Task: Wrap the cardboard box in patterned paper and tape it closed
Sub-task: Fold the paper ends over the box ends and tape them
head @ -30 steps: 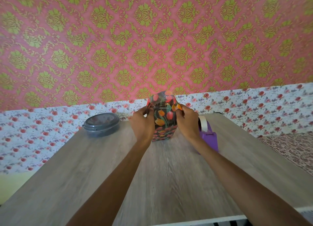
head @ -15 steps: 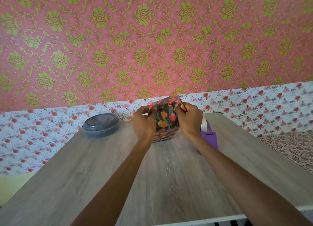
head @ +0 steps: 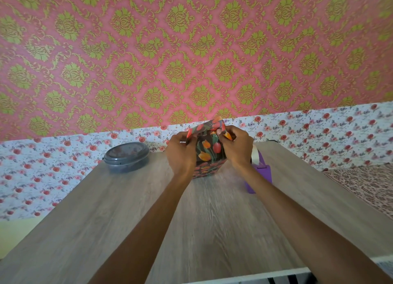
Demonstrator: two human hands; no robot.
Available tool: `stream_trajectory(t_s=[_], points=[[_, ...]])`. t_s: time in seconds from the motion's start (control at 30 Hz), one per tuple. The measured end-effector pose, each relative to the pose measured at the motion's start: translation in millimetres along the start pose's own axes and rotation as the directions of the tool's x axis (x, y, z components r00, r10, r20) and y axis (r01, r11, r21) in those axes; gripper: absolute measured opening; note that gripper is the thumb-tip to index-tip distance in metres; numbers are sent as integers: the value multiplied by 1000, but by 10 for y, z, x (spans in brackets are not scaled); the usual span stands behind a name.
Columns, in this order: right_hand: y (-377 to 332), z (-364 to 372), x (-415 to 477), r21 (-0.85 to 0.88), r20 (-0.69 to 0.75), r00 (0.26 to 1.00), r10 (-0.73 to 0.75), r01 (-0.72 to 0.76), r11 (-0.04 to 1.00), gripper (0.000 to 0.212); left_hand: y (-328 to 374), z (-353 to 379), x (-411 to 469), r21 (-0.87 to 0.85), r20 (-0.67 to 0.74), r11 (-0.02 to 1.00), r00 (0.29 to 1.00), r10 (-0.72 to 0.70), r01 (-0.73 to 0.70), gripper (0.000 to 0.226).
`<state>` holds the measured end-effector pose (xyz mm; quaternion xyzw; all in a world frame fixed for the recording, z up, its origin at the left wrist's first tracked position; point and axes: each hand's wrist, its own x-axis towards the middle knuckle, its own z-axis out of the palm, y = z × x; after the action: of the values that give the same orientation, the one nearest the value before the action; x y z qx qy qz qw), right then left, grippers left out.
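Left hand (head: pixel 180 153) and right hand (head: pixel 236 147) pinch loose paper (head: pixel 212 125) atop the box (head: pixel 209 162); reaching for tape (head: pixel 255 156) at 3 o'clock could let folds spring open.

Soft even daylight, slight motion blur, wide-angle edge bowing.

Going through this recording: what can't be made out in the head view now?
Head view only:
- Cardboard box: fully covered by the tulip paper; no cardboard shows.
- Paper's top fold: the left hand and right hand pinching it hide its sides; tape there cannot be told.
- Purple tape dispenser: partly behind the right forearm.
- Grey lidded container: contents unreadable through the lid.
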<state>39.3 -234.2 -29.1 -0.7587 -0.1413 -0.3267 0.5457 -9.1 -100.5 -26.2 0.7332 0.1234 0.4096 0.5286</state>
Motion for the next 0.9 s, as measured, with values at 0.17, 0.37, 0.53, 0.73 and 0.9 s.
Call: stream_trajectory(t_s=[0.17,0.37,0.53,0.73,0.9], points=[[-36,-13,22,-120,8,1000,-3,4,993,5,49,-58,-73,97,29,988,993,115,-117,15],[-87,-43,31,-127,3,998,67,-66,990,12,48,-114,-79,-60,146,996,987,70,-62,17],[-112,-26,31,-103,-3,997,71,-71,992,4,63,-102,-57,-108,179,994,984,-8,27,26],[-77,-1,59,-72,31,998,58,-56,996,17,53,-112,-1,-5,145,993,982,121,-121,12],[-111,-59,58,33,182,980,77,-85,996,22,145,-86,-14,-165,94,983,994,-63,78,11]])
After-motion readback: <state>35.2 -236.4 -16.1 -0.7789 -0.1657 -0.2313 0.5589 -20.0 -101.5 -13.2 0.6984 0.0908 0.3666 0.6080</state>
